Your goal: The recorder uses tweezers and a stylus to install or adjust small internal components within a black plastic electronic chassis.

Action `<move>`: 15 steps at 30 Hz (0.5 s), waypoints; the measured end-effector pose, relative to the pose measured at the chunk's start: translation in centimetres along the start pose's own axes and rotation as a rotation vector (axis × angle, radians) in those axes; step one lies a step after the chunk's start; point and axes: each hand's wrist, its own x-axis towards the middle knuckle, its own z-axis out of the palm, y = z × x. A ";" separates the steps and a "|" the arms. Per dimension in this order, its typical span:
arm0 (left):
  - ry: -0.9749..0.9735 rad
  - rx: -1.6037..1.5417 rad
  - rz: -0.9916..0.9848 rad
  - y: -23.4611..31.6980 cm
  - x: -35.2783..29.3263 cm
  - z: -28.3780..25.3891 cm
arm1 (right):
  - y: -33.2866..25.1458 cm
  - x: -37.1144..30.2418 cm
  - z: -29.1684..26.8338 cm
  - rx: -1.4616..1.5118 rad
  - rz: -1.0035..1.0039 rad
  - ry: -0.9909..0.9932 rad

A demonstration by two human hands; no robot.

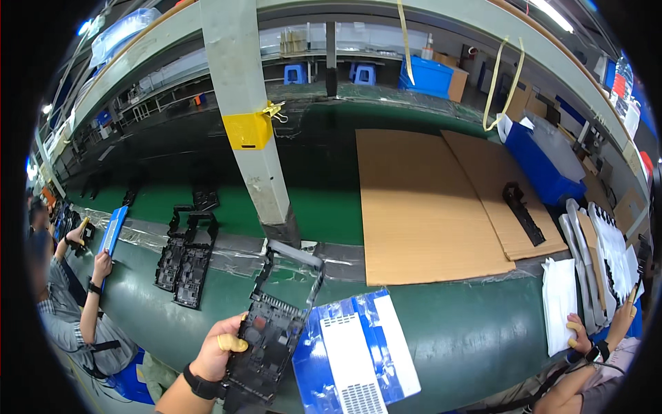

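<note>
Held a component frame [269, 338] in the left hand [219, 348] at the lower centre, with a panel [355, 355] just to its right. Had two more frames [195, 274] side by side on the worktable [458, 334] at centre left, left of the post [249, 176]. Saw cardboard sheets [427, 207] spread right of that post, a bracket [525, 219] on the right-hand sheet, and a bin [540, 157] beyond it at upper right.

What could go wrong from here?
The left hand visibly holds the black frame only along its left side, so the frame could tilt or slip. Its right edge sits close to the blue-and-white panel and might scratch it. The thin upper loop could snag.
</note>
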 end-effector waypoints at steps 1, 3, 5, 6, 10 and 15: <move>-0.027 -0.023 0.030 -0.4 0.3 -0.2 | 0.1 -0.1 0.1 -0.011 -0.037 0.021; 0.110 -0.128 0.080 -1.7 -0.8 0.6 | 1.7 -2.0 1.9 -0.031 -0.094 0.054; 0.122 -0.185 0.117 -4.3 -2.0 -0.9 | 0.5 -5.0 4.4 -0.042 -0.161 0.074; 0.054 -0.216 0.136 -5.4 -2.4 -1.6 | 1.8 -6.0 4.4 -0.071 -0.196 0.095; -0.063 -0.263 0.212 -7.4 -1.0 3.3 | 8.2 -14.3 0.4 -0.223 -0.296 0.129; -0.131 -0.146 0.175 -8.0 -0.4 1.4 | -12.1 -16.6 -3.8 0.038 0.245 -0.265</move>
